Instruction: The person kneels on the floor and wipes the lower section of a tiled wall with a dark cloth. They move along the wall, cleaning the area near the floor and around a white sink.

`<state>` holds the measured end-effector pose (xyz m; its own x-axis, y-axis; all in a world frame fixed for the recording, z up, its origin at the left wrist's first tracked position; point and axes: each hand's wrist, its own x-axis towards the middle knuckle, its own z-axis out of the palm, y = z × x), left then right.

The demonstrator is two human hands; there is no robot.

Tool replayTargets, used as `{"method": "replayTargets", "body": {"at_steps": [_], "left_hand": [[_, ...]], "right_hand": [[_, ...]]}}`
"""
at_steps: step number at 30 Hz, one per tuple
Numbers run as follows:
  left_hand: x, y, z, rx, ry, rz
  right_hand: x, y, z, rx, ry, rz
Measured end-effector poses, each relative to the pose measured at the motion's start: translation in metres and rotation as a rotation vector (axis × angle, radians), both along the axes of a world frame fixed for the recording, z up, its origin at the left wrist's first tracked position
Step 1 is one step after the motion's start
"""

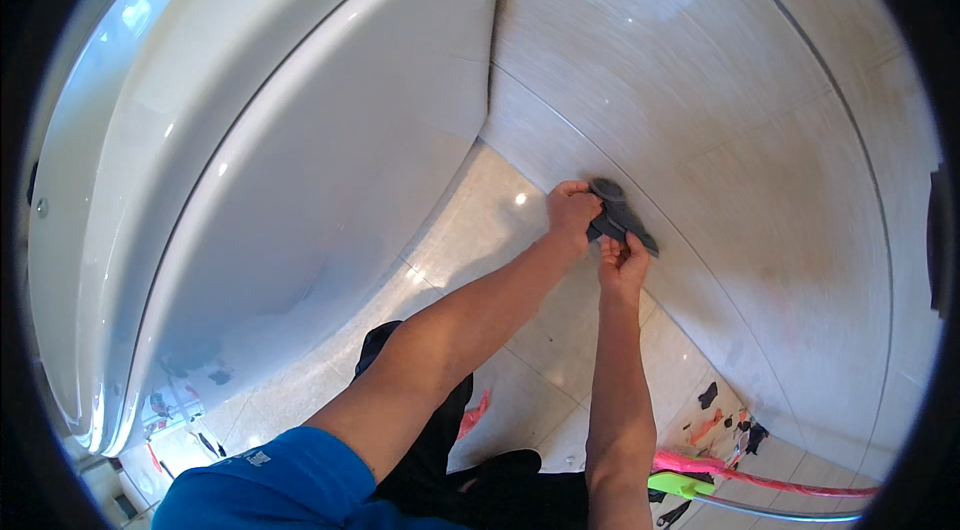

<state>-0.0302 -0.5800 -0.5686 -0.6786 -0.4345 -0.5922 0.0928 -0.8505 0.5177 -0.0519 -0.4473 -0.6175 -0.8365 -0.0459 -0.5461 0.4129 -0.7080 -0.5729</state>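
Both my hands are on a dark grey piece [617,218] with a rounded end at the top and a flat, flared end at the lower right. It is up against the pale tiled wall [720,160], low down near the floor. My left hand [574,213] grips its upper left side, fingers curled around it. My right hand [623,263] pinches the lower right end between thumb and fingers. Part of the piece is hidden behind my fingers, and I cannot make out its exact kind.
A large glossy white bathtub [330,160] fills the left side, its edge meeting the wall ahead. Light floor tiles [545,345] run between tub and wall. At the lower right lie a pink hose [780,482], a lime-green item [682,483] and several dark and red scraps [708,396].
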Motion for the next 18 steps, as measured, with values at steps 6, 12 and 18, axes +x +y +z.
{"method": "replayTargets", "body": {"at_steps": [6, 12, 18], "left_hand": [[0.005, -0.064, 0.0, -0.089, 0.034, 0.143], [0.009, -0.09, 0.006, -0.138, 0.034, 0.057], [0.005, -0.053, 0.013, -0.051, 0.031, -0.067]], "right_hand": [[0.001, -0.089, -0.002, -0.127, -0.005, 0.097], [-0.005, -0.12, -0.016, -0.241, 0.025, 0.154], [-0.009, -0.046, -0.017, -0.213, 0.059, 0.195]]}}
